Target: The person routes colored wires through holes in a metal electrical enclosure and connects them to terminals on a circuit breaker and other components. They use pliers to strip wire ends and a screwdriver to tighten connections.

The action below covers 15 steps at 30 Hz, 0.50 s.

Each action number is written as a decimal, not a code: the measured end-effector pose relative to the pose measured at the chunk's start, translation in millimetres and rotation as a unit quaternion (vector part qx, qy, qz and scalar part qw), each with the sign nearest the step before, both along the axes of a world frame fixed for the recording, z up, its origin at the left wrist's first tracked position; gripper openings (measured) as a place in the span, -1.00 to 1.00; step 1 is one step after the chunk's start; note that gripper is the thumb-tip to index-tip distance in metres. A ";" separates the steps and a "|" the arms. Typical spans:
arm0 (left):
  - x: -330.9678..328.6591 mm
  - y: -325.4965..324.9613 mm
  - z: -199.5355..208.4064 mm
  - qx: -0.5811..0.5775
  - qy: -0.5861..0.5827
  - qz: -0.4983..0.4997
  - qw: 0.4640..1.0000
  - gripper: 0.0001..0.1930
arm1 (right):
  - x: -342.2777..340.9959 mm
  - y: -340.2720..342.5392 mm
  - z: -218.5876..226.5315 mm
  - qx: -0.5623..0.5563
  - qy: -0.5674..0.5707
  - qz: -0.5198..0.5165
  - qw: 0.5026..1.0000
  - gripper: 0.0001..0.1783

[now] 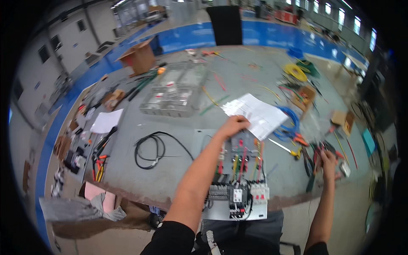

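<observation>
My left hand (pixel 236 125) reaches over an electrical mounting panel (pixel 250 213) at the table's near edge. Its fingers are curled in at the lower left edge of white printed sheets (pixel 261 117); whether they grip the paper is unclear. The panel carries a black contactor (pixel 237 196), a terminal block (pixel 218 192), white breakers (pixel 260 194) and red, yellow and green wires. At the right, my right hand (pixel 327 163) is closed among hand tools, next to dark-jawed pliers (pixel 308 162). Blur and overlap hide what is between its fingers.
A coiled black cable (pixel 149 149) lies left of the panel. Behind it stands a clear plastic organizer box (pixel 169 100). A blue wire coil (pixel 290 123) and a yellow-handled screwdriver (pixel 295 152) lie to the right. More pliers (pixel 100 168) and a cardboard box (pixel 138 58) are on the left.
</observation>
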State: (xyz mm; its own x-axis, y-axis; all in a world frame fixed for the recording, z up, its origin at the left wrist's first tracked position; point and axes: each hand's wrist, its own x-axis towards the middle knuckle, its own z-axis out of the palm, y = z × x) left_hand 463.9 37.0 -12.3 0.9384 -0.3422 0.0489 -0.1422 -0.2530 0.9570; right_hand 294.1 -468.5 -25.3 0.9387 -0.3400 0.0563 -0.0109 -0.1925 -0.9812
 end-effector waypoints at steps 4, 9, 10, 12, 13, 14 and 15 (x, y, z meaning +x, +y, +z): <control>0.8 11.2 -3.6 0.047 0.017 0.014 0.999 -0.65 | 6.4 4.8 13.9 -0.047 -0.020 -0.023 0.998 -0.59; 6.3 9.0 -7.8 -0.008 0.055 0.010 0.998 -0.69 | -6.8 6.1 20.6 0.122 -0.038 -0.037 0.991 -0.61; 7.4 5.1 -8.9 -0.010 0.062 0.008 0.998 -0.71 | -13.9 3.3 20.6 0.131 -0.022 -0.037 0.990 -0.60; 6.1 2.9 -6.6 -0.011 0.066 0.015 0.998 -0.72 | -23.8 4.5 20.6 0.167 0.021 0.007 0.986 -0.60; 4.9 2.6 -5.9 -0.010 0.066 0.019 0.998 -0.71 | -29.9 6.2 19.6 0.185 0.043 0.029 0.981 -0.60; 3.3 0.9 -3.5 -0.009 0.065 0.023 0.998 -0.71 | -37.5 12.3 21.4 0.168 0.061 0.040 0.983 -0.61; 2.6 1.7 -3.9 -0.007 0.058 0.026 0.998 -0.71 | -46.4 22.6 25.3 0.149 0.079 0.051 0.984 -0.62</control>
